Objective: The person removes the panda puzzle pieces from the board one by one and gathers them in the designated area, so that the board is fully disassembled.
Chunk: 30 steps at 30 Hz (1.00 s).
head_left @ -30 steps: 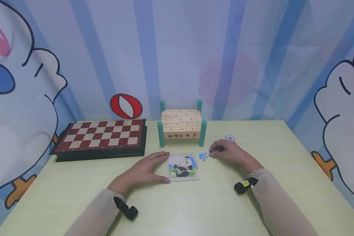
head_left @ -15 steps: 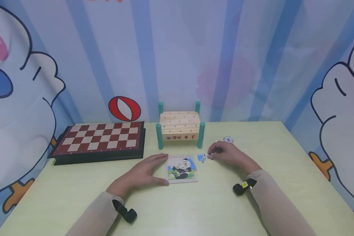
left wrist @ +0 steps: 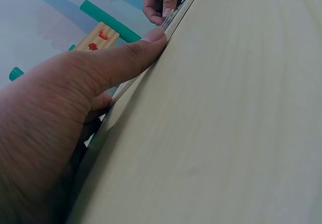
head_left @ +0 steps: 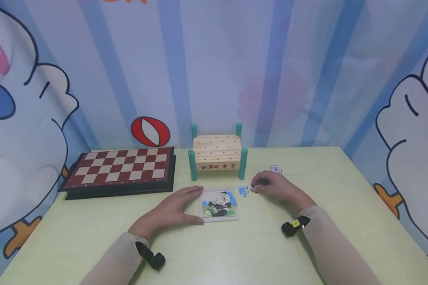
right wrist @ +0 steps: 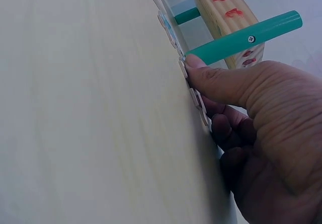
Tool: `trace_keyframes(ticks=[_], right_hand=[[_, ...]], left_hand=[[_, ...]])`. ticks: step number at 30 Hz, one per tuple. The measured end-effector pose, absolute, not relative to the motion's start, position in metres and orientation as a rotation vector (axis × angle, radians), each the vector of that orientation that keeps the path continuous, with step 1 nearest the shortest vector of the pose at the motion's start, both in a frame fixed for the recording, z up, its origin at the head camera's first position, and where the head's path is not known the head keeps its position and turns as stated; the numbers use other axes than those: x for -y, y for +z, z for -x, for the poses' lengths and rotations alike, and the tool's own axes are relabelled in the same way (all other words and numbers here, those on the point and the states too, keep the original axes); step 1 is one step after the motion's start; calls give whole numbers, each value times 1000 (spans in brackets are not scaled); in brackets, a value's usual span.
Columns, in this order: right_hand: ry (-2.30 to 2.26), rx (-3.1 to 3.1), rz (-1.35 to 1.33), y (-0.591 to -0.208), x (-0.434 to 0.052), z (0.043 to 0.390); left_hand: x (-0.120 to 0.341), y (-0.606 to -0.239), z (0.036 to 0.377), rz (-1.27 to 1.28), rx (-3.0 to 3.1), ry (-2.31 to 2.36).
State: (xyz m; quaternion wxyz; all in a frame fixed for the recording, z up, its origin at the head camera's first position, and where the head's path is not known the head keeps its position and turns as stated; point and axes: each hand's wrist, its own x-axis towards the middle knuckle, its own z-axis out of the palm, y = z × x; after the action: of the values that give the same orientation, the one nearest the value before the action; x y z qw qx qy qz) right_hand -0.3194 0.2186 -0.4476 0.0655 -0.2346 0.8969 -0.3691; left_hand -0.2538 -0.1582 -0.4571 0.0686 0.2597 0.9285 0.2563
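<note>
A square panda jigsaw in a pale frame (head_left: 219, 218) lies on the table in the head view, its upper left part bare. My left hand (head_left: 171, 209) spans the frame's left side, with thumb and fingers extended and touching its left corners. In the left wrist view, the left thumb (left wrist: 131, 58) lies along the frame's edge. A loose blue puzzle piece (head_left: 243, 191) is flat just right of the frame. Beside it, my right hand (head_left: 276, 186) pinches another puzzle piece (right wrist: 196, 95) at table level, mostly hidden by its fingers in the head view.
A small wooden stand with green posts (head_left: 217, 150) stands behind the jigsaw. To the left is a chessboard box (head_left: 121, 170). A round white token (head_left: 276, 168) lies behind the right hand. A patterned curtain (head_left: 214, 71) hangs along the table's back edge.
The whole head view has shifted slightly down and left. Both hands keep their places relative to the frame and pieces, and the right fingers stay on the piece.
</note>
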Motion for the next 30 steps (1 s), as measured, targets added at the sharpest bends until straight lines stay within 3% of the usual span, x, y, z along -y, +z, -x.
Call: trace_keyframes(ticks=[24, 30], right_hand=[[-1160, -2726, 716, -444, -218, 317], [-1215, -2835, 839, -436, -205, 313]], left_hand=[[160, -457, 254, -770, -2781, 803], [158, -457, 252, -775, -2787, 806]])
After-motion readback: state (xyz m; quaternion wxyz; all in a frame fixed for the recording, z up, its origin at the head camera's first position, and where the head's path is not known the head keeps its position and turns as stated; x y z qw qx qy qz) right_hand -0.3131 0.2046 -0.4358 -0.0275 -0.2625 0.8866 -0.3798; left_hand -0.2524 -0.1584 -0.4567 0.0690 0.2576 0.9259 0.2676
